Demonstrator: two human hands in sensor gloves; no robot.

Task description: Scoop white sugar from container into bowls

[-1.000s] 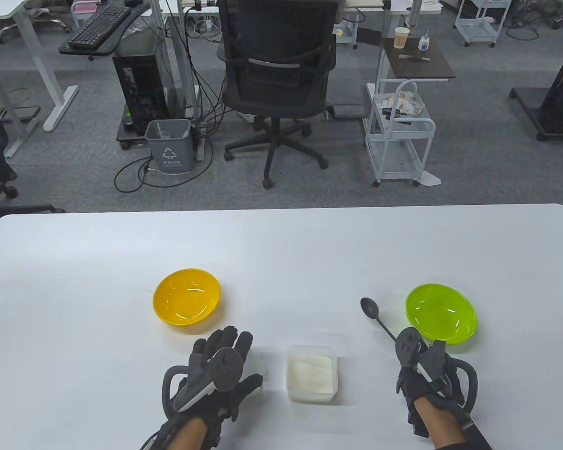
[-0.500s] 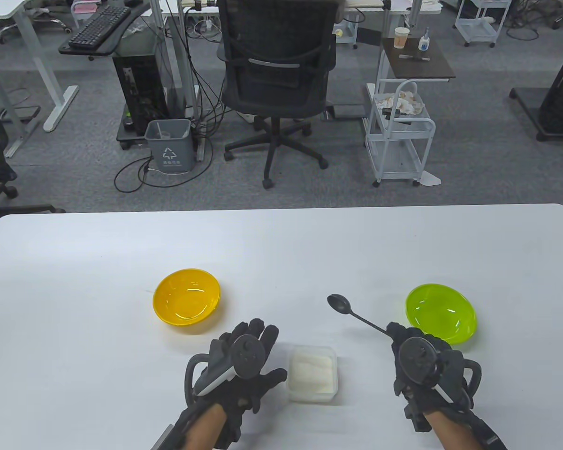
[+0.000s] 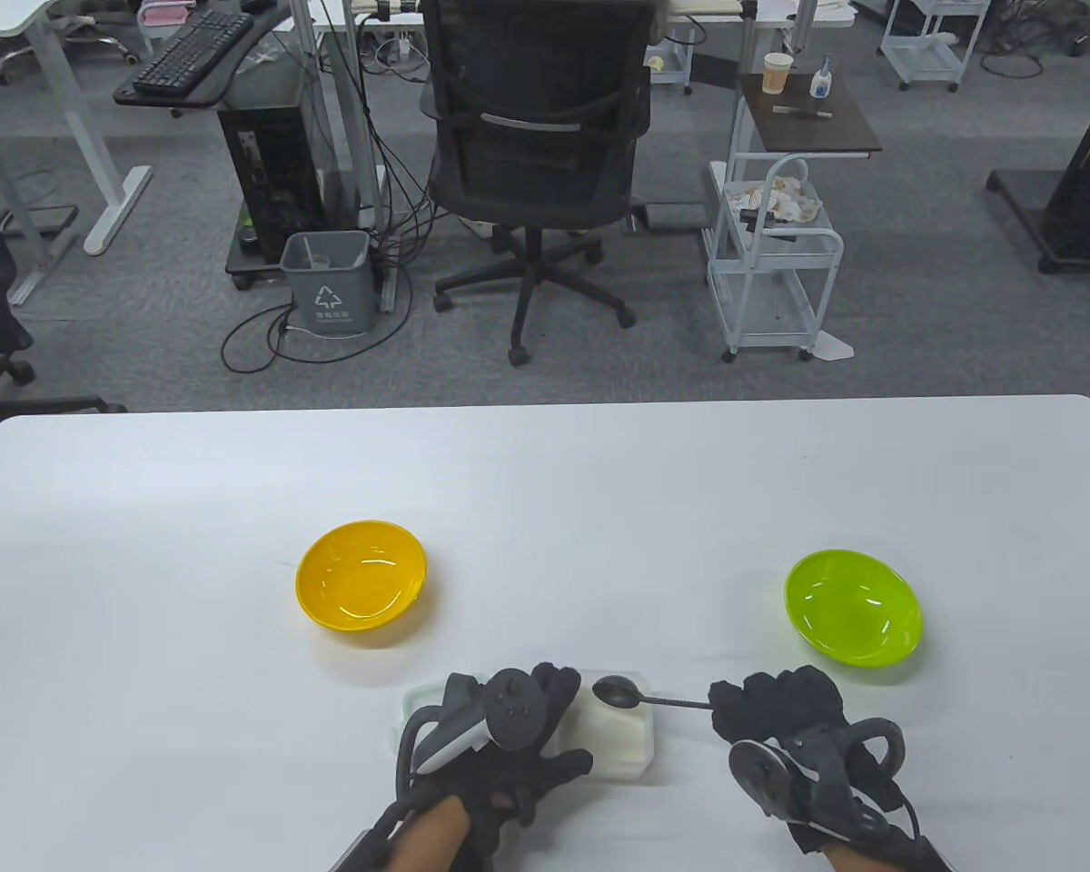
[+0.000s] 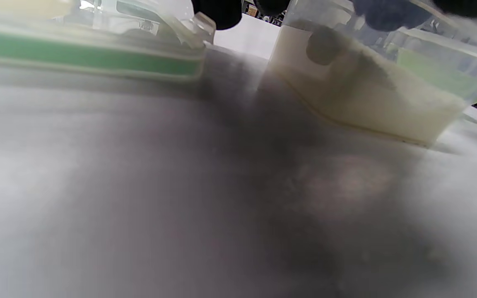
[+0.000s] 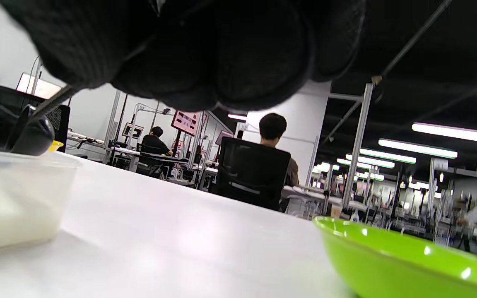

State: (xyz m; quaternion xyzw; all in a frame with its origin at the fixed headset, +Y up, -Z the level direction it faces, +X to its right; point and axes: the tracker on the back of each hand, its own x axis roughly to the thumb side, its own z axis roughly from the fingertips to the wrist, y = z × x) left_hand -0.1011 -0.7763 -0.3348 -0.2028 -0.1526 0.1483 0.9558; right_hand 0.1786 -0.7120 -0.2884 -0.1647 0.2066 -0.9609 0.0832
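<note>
Holding a black spoon (image 3: 631, 696) by its handle, long axis pointing left, right hand (image 3: 781, 718) poises the bowl over the near-centre sugar container (image 3: 631, 740); left hand (image 3: 509, 727) rests against the container's left side, grip unclear.

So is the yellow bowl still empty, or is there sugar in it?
Empty. From above, the yellow bowl shows only its shiny bare bottom, no white heap. The sugar is all in the clear container.

Black-gloved hands (image 3: 509, 745), dark trackers (image 3: 518, 708)
</note>
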